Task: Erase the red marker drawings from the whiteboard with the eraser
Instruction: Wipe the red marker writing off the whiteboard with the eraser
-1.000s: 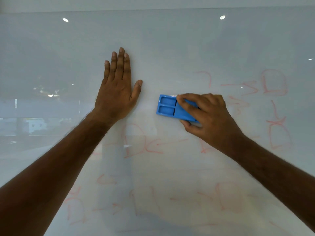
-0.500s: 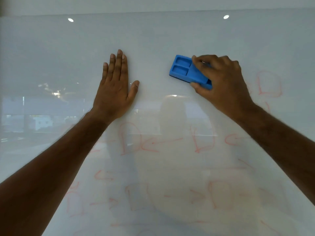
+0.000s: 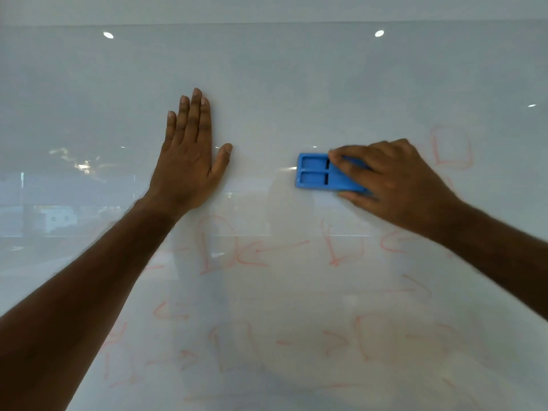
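Eraser [image 3: 321,174] against the whiteboard [image 3: 296,84], held by the right hand [image 3: 394,185].
Right grip is closed round the blue plastic block, fingers over its upper edge and thumb under the lower one; the eraser lies flat on the board, right of centre, above faint red marker drawings [image 3: 231,250]; it looks light and rigid, with a moulded back, so a hold across its short sides should keep it flat; the glossy board probably lets it slide easily; left hand [image 3: 189,161] lies flat on the board, fingers straight, holding nothing.
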Action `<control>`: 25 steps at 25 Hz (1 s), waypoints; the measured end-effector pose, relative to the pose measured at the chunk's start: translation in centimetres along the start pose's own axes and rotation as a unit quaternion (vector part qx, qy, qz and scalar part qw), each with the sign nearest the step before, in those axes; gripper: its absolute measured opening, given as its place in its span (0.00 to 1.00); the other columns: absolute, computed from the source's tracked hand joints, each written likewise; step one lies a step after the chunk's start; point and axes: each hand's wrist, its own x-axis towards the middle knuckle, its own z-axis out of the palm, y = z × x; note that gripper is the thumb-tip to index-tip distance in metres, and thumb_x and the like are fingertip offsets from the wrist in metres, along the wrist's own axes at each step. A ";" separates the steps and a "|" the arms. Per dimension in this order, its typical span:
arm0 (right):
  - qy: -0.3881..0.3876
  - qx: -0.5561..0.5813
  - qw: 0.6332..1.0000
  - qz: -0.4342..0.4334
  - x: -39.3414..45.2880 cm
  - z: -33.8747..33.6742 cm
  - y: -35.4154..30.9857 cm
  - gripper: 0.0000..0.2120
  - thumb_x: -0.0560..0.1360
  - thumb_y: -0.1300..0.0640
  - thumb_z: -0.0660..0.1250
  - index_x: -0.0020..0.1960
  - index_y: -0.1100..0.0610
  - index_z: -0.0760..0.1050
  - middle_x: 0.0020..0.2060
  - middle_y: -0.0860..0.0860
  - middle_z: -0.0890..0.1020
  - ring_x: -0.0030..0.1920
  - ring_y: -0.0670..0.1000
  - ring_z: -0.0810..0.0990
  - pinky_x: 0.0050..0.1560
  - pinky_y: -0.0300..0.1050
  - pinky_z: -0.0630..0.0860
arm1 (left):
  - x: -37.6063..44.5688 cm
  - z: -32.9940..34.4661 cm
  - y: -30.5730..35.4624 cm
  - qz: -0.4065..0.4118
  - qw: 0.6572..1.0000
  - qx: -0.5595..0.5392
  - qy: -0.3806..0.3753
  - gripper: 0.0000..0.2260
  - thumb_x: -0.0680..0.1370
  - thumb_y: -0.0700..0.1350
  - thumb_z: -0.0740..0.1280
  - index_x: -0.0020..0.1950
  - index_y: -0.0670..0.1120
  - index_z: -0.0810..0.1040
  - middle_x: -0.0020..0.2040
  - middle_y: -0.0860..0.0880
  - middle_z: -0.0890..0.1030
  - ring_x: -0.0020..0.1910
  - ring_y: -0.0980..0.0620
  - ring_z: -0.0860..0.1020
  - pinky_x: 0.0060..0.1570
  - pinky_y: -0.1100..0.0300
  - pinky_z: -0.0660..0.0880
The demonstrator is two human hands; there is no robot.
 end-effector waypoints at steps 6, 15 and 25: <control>0.001 0.017 0.987 0.162 3.4 -0.6 3.4 0.30 0.82 0.41 0.61 0.79 0.55 0.65 0.71 0.55 0.74 0.59 0.63 0.76 0.57 0.63 0.72 | 0.0 0.0 0.0 0.002 1.000 0.001 0.006 0.36 0.88 0.60 0.49 0.88 0.37 0.47 0.89 0.39 0.48 0.89 0.39 0.46 0.87 0.47 0.42; -0.022 0.008 0.994 0.105 1.1 -0.2 -0.1 0.29 0.83 0.42 0.60 0.80 0.55 0.65 0.71 0.53 0.75 0.57 0.60 0.76 0.54 0.60 0.72 | 0.0 0.0 0.0 0.001 1.000 -0.004 0.013 0.36 0.88 0.59 0.50 0.88 0.37 0.47 0.89 0.39 0.48 0.89 0.40 0.46 0.86 0.48 0.42; -0.004 0.032 0.973 0.229 2.3 -0.9 3.2 0.30 0.82 0.42 0.65 0.80 0.51 0.65 0.72 0.51 0.74 0.62 0.61 0.75 0.59 0.61 0.70 | -0.1 0.0 0.0 0.002 1.000 -0.007 0.014 0.36 0.88 0.60 0.50 0.88 0.38 0.47 0.89 0.40 0.48 0.89 0.40 0.46 0.87 0.48 0.42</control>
